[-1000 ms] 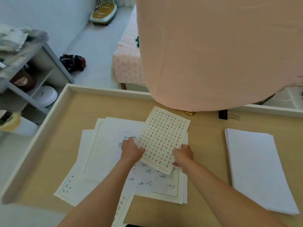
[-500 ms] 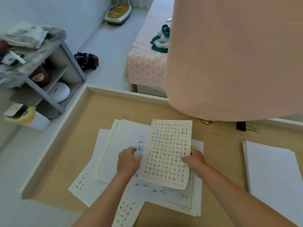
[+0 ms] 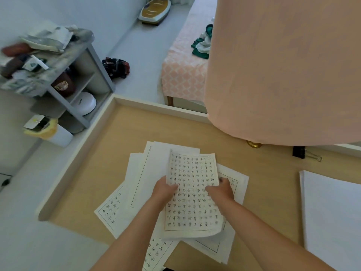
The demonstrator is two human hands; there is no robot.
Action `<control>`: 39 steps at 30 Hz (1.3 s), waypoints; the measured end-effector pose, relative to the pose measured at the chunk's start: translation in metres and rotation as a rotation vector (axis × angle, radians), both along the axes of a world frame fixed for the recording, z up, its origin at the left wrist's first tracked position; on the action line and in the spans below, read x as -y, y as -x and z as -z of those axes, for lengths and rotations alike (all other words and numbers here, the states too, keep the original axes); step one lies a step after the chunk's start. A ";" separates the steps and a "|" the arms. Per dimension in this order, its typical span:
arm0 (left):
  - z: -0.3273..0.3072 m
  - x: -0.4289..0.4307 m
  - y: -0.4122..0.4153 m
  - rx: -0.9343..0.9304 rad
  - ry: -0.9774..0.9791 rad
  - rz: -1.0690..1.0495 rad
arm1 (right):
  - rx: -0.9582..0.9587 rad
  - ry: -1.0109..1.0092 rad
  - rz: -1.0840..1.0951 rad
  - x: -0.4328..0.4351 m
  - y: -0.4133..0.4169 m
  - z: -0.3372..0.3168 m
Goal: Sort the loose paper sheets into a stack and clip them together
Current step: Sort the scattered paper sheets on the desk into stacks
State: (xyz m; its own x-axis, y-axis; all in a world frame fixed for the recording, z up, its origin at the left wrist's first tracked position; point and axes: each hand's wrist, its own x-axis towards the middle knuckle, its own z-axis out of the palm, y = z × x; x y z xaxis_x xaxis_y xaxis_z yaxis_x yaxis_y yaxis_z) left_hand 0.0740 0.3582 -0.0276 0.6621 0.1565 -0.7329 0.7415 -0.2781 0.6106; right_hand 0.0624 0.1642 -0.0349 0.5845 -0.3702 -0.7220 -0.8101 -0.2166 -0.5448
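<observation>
Both hands — left hand (image 3: 163, 190), right hand (image 3: 221, 190) — grip one sheet (image 3: 193, 184) above the loose pile (image 3: 140, 180). Gathering step; next, align edges — the clip (image 3: 300, 152) waits apart.

Left forearm (image 3: 132, 233) and right forearm (image 3: 263, 231) are shown bare, entering from the lower edge of the frame and converging toward its centre. The left hand (image 3: 163, 191) is closed on the left edge of a written sheet (image 3: 192, 209), thumb laid on top. The right hand (image 3: 220, 190) is closed on the right edge, knuckles turned upward. The hands are placed near each other, not touching.
</observation>
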 end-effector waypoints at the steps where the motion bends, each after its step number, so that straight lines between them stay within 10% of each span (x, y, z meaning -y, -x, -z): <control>1: -0.004 0.000 0.003 0.017 0.066 0.003 | 0.000 0.028 -0.011 0.001 0.000 -0.002; 5: -0.011 -0.010 0.016 0.049 0.291 -0.008 | 0.064 0.142 -0.025 0.013 -0.002 -0.008; 9: -0.011 -0.027 0.019 0.059 0.313 -0.068 | 0.102 -0.216 -0.102 0.023 -0.006 -0.016; 17: 0.005 -0.085 0.007 0.118 -0.660 -0.067 | 0.121 -0.032 -0.120 -0.017 -0.025 -0.009; 23: 0.012 -0.106 0.001 -0.010 -0.510 -0.100 | -0.016 0.243 -0.129 -0.070 -0.043 0.000; 39: 0.006 -0.103 0.005 0.122 -0.203 0.003 | -0.014 0.030 -0.133 -0.093 -0.049 -0.007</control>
